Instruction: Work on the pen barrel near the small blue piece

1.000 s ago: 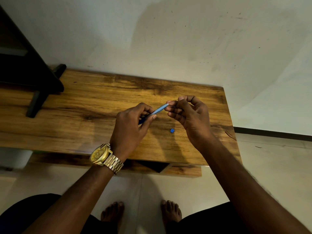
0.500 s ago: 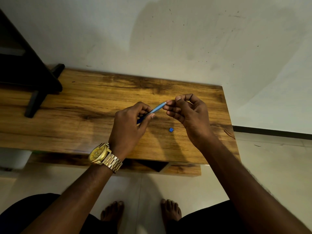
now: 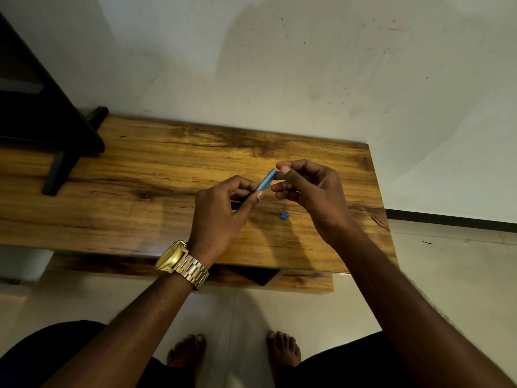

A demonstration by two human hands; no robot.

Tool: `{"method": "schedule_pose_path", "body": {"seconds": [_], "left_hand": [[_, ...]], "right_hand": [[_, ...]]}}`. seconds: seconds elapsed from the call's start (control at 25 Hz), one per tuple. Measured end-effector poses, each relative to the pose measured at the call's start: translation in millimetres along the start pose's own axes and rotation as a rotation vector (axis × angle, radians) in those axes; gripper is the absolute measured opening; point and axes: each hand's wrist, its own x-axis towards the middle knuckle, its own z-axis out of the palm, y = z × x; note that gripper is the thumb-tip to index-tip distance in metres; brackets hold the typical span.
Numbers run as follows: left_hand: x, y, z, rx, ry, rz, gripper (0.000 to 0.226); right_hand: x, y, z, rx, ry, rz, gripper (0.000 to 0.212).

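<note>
My left hand (image 3: 223, 214), with a gold watch on its wrist, grips the lower end of a slim blue pen-like stick (image 3: 265, 182) above the wooden table (image 3: 156, 189). My right hand (image 3: 310, 189) pinches the stick's upper tip between thumb and forefinger, its other fingers curled. The stick slants up to the right between the two hands, and most of its lower part is hidden inside my left fist. A tiny blue cap-like piece (image 3: 283, 216) lies on the table just below my right hand, touching neither hand.
A dark stand with black legs (image 3: 56, 152) occupies the table's far left. A pale wall (image 3: 279, 79) rises right behind the table. The table's right edge ends near a tiled floor (image 3: 447, 275). My bare feet (image 3: 235, 351) stand on the floor below the table's front edge.
Both hands have lifted the stick slightly and it now stands steeper, with less of it showing between them. The small blue piece has stayed in place on the table.
</note>
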Motion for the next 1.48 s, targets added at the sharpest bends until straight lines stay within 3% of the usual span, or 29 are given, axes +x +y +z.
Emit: {"method": "schedule_pose_path", "body": {"seconds": [0.12, 0.24, 0.32, 0.4, 0.68, 0.88, 0.96, 1.08, 1.16, 1.48], "left_hand": [[0.5, -0.1, 0.8, -0.107, 0.001, -0.077, 0.014], [2.0, 1.8, -0.9, -0.215, 0.021, -0.115, 0.017], [3.5, 2.7, -2.8, -0.249, 0.040, -0.125, 0.017], [4.9, 2.0, -4.1, -0.275, 0.048, -0.136, 0.018], [3.3, 1.6, -3.9, -0.255, 0.039, -0.122, 0.020], [2.1, 1.4, -3.6, -0.179, 0.046, -0.087, 0.020], [1.1, 0.9, -3.2, -0.126, 0.045, -0.058, 0.020], [1.0, -0.5, -3.3, -0.036, 0.025, 0.005, 0.020], [0.5, -0.1, -2.0, 0.004, 0.013, 0.029, 0.019], [-0.4, -2.7, 0.1, 0.076, -0.012, 0.049, 0.020]], "right_hand": [[5.2, -0.6, -13.7, -0.031, 0.111, 0.005, 0.020], [9.9, 3.0, -46.1, -0.464, 0.308, 0.002, 0.015], [11.5, 7.3, -64.2, -0.796, 0.263, 0.039, 0.016], [13.8, 12.8, -66.4, -0.928, 0.171, 0.111, 0.018], [23.2, 25.7, -32.7, -1.114, 0.106, -0.004, 0.015], [20.2, 27.2, -32.7, -1.140, 0.064, 0.010, 0.013], [19.6, 25.1, -30.0, -1.059, 0.075, 0.023, 0.010], [18.8, 15.9, -22.4, -0.367, 0.145, 0.033, 0.008], [16.5, 12.3, -15.2, -0.073, 0.094, -0.008, 0.009], [10.4, 12.1, -2.2, 0.037, -0.039, -0.022, 0.011]]}}
